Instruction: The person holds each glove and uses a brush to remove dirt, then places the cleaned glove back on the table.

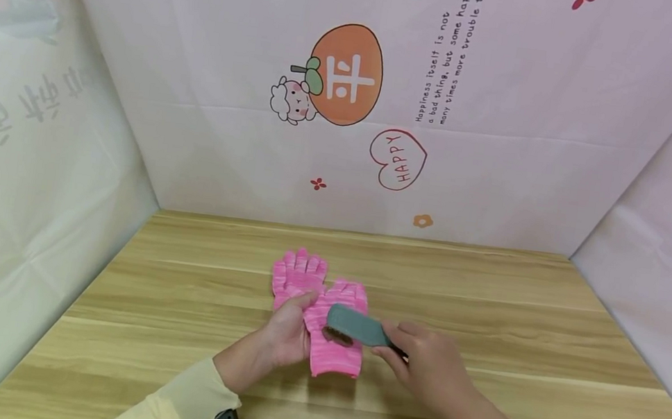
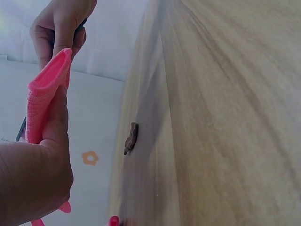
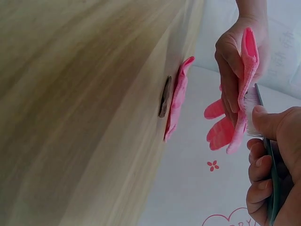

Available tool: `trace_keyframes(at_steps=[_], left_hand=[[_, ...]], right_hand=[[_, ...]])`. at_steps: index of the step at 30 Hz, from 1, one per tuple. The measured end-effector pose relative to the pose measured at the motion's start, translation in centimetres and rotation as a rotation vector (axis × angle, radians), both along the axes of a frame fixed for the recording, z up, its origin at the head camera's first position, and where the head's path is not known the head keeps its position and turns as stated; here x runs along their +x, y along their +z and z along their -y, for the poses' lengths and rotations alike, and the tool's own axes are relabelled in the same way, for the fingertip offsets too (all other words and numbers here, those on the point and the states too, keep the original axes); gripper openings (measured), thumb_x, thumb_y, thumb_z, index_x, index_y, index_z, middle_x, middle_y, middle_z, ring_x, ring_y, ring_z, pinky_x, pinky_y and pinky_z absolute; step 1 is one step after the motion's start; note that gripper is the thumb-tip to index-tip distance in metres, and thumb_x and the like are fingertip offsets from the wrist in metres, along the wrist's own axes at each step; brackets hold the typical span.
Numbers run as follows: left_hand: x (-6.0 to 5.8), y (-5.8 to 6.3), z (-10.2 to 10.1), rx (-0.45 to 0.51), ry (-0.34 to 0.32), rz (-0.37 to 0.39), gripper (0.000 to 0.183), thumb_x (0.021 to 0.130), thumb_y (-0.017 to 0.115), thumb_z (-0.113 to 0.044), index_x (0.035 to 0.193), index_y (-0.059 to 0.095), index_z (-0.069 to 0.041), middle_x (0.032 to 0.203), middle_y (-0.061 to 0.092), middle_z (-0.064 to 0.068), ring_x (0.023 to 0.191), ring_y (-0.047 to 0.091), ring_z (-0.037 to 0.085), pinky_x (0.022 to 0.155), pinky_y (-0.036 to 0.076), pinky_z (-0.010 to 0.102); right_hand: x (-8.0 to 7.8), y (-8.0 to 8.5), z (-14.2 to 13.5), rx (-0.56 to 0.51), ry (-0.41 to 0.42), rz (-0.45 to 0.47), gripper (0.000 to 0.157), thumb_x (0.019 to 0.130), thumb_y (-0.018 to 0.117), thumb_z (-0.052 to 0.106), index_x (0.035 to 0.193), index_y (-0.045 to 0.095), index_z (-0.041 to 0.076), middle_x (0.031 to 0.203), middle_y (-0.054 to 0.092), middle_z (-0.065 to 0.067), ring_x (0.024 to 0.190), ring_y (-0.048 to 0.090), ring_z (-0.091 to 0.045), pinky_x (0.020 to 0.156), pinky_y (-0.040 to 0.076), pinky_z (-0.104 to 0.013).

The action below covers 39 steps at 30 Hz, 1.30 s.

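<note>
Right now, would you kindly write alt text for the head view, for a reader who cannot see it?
A person's left hand holds a pink glove while the right hand holds a grey-green brush against it. A second pink glove lies just beyond on the wooden table, with a white printed backdrop behind.

Head view forward and down, wrist views close, sideways, apparently low, all sharing the held glove point(image 1: 335, 359)
</note>
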State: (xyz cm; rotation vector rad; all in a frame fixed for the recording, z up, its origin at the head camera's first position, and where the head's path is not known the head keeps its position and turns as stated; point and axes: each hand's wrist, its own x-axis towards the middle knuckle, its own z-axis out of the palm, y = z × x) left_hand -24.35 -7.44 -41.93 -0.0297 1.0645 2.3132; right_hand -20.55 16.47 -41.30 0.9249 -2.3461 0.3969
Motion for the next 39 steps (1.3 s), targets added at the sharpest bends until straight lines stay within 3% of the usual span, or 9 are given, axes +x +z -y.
trace_keyframes(at_steps=[7,13,20,27,33,39], left_hand=[[-0.1,0.0,0.0,0.007,0.032,0.004,0.056,0.107,0.021,-0.034,0.146,0.028,0.005,0.141,0.044,0.025,0.127,0.046,0.038,0.102,0.042,0.049],[-0.1,0.0,-0.1,0.036,0.044,0.027,0.056,0.107,0.021,-0.034,0.147,0.028,0.004,0.142,0.044,0.024,0.128,0.044,0.038,0.104,0.040,0.052],[-0.1,-0.1,0.1,0.051,0.044,0.047,0.056,0.106,0.022,-0.035,0.147,0.029,0.003,0.142,0.046,0.022,0.128,0.045,0.038,0.104,0.038,0.054],[-0.2,-0.2,0.3,0.007,0.064,0.035,0.055,0.106,0.022,-0.033,0.145,0.030,0.004,0.135,0.054,0.019,0.125,0.050,0.034,0.104,0.040,0.050],[-0.3,-0.1,0.4,-0.005,0.080,0.038,0.051,0.106,0.025,-0.034,0.141,0.035,0.003,0.115,0.065,0.010,0.110,0.062,0.025,0.104,0.042,0.044],[-0.5,-0.2,0.7,0.004,0.095,0.040,0.050,0.106,0.024,-0.033,0.140,0.034,0.001,0.109,0.066,0.006,0.106,0.063,0.020,0.105,0.040,0.042]], right_hand=[[0.1,-0.3,-0.3,-0.017,-0.028,-0.029,0.037,0.075,0.082,0.024,0.104,0.074,0.004,0.076,0.064,0.001,0.056,0.043,-0.002,0.045,0.039,-0.018],[0.2,-0.5,-0.7,-0.031,-0.038,-0.030,0.036,0.075,0.082,0.024,0.104,0.074,0.005,0.075,0.063,0.002,0.054,0.039,0.000,0.044,0.033,-0.014],[0.3,-0.8,-1.1,-0.050,-0.015,-0.069,0.040,0.092,0.065,0.042,0.103,0.074,0.005,0.075,0.062,0.003,0.055,0.040,0.000,0.044,0.035,-0.016],[0.4,-0.9,-1.5,-0.075,-0.021,-0.102,0.045,0.094,0.059,0.046,0.102,0.075,0.004,0.080,0.066,0.001,0.056,0.051,-0.004,0.043,0.042,-0.020],[0.5,-1.1,-2.3,-0.072,-0.031,-0.109,0.039,0.089,0.068,0.039,0.102,0.074,0.003,0.088,0.071,-0.006,0.067,0.068,-0.018,0.048,0.053,-0.031],[0.4,-0.9,-3.2,-0.049,-0.077,-0.079,0.036,0.086,0.073,0.033,0.103,0.073,0.001,0.088,0.072,-0.009,0.067,0.069,-0.021,0.047,0.054,-0.031]])
